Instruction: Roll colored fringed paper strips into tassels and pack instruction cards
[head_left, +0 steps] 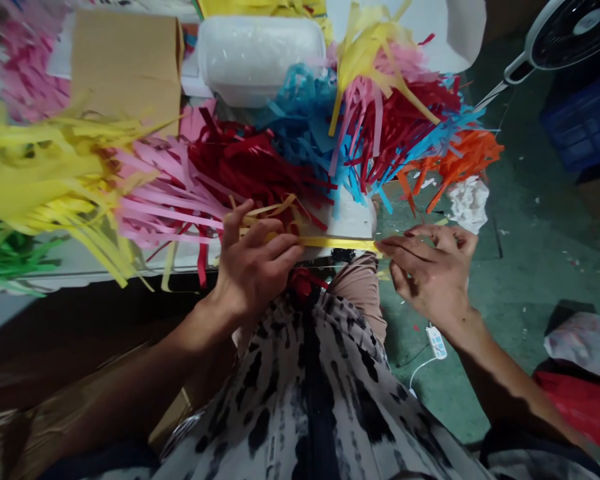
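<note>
A narrow yellow paper strip (pixel 337 243) runs taut and nearly level between my two hands, over the table's front edge. My left hand (pixel 260 257) grips its left end, fingers bent, with a small bunch of yellow strips (pixel 280 212) just behind the fingers. The right end is pinched between thumb and fingertips of my right hand (pixel 430 267). Right behind my left hand lie dark red fringed strips (pixel 245 163) and pink fringed strips (pixel 175 187). Exactly how the left fingertips hold the strip is partly hidden.
Yellow (pixel 40 173) and green fringe (pixel 15 257) lie at left; blue (pixel 303 113) and orange fringe (pixel 460 160) lie right. Behind stand a white plastic tub (pixel 263 57) and brown cardboard (pixel 125 67). A fan (pixel 575 30) is at upper right. A power strip (pixel 436 342) lies on the floor.
</note>
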Tool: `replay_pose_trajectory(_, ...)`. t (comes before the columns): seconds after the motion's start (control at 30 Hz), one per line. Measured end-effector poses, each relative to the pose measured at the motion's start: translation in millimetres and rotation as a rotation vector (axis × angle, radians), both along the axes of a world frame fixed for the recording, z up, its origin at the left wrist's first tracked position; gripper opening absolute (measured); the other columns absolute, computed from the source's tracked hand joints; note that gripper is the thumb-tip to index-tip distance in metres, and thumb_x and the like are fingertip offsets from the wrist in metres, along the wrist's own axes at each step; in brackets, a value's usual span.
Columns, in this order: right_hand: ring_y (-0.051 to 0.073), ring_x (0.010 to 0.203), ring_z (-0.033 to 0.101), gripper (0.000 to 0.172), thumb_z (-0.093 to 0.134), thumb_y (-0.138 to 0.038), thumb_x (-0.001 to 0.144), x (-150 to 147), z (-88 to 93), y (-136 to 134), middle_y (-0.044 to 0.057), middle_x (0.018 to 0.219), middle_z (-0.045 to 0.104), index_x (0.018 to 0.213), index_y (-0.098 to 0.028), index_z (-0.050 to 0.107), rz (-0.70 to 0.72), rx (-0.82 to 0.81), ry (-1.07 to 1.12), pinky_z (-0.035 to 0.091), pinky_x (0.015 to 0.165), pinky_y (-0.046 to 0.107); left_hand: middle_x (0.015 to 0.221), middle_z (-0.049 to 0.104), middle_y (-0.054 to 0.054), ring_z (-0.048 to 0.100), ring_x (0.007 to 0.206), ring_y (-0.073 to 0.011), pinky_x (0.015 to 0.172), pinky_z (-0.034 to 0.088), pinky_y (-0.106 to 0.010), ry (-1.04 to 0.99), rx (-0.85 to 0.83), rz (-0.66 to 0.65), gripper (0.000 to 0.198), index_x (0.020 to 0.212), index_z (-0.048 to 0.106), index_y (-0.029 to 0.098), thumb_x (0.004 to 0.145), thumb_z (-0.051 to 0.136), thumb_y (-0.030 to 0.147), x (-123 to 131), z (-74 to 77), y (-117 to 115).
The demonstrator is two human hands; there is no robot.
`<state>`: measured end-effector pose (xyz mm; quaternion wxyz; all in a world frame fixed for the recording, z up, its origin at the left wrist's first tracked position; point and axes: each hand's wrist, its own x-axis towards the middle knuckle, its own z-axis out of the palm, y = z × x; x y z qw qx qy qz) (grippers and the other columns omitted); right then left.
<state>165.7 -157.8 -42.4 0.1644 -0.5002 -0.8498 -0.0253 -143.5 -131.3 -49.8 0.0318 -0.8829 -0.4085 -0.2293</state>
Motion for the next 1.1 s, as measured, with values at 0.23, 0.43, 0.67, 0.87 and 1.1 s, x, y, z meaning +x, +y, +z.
replay_pose_trajectory(0.23,0.035,0.120,0.063,0.025,0.060,-0.022,0.095,-5.0,8.1,2.4,-0.001,0.110,0.082,0.115,-0.033,0.070,0.046,0.058,-0.048,0.027,0.103,0.056,0.098,0.079,0.000,0.067,0.102,-0.0233,0.111,0.045,-0.048,-0.009,-0.016,-0.122,0.015,0.104,0.074,0.023,0.099,0.061,0.018,33.0,12.5,7.4)
replay_pose_trajectory(0.43,0.029,0.116,0.063,0.022,0.062,-0.026,0.102,-27.7,9.3,-2.2,0.001,0.118,0.079,0.122,-0.029,0.069,0.002,0.113,-0.028,0.032,0.102,0.051,0.103,0.080,-0.006,0.067,0.095,-0.0241,0.087,0.049,-0.041,0.058,-0.096,-0.181,0.016,0.107,0.075,0.018,0.104,0.060,0.022,43.8,4.2,15.3)
replay_pose_trajectory(0.67,0.021,0.099,0.059,0.019,0.056,-0.032,0.109,-43.6,-4.5,17.9,0.000,0.095,0.077,0.099,-0.026,0.070,0.046,0.026,-0.026,0.030,0.096,0.044,0.099,0.079,-0.005,0.066,0.091,-0.0212,0.084,0.050,-0.038,-0.056,-0.145,-0.155,0.015,0.104,0.074,0.017,0.105,0.060,0.024,35.9,-4.5,18.2)
replay_pose_trajectory(0.87,0.025,0.106,0.058,0.021,0.057,-0.036,0.108,-40.6,-6.9,19.1,0.005,0.100,0.075,0.108,-0.022,0.072,0.048,0.004,-0.047,0.030,0.097,0.045,0.097,0.076,-0.006,0.064,0.090,-0.0215,0.081,0.051,-0.037,-0.039,-0.149,-0.143,0.022,0.098,0.072,0.017,0.108,0.055,0.026,27.1,-4.3,24.9)
replay_pose_trajectory(1.1,0.023,0.103,0.058,0.020,0.055,-0.033,0.108,-47.9,-11.3,21.2,0.002,0.097,0.075,0.101,-0.025,0.073,0.021,0.042,-0.032,0.031,0.094,0.043,0.095,0.074,-0.006,0.061,0.089,-0.0231,0.080,0.049,-0.038,-0.027,-0.101,-0.080,0.022,0.099,0.070,0.016,0.108,0.053,0.026,29.7,-9.2,22.9)
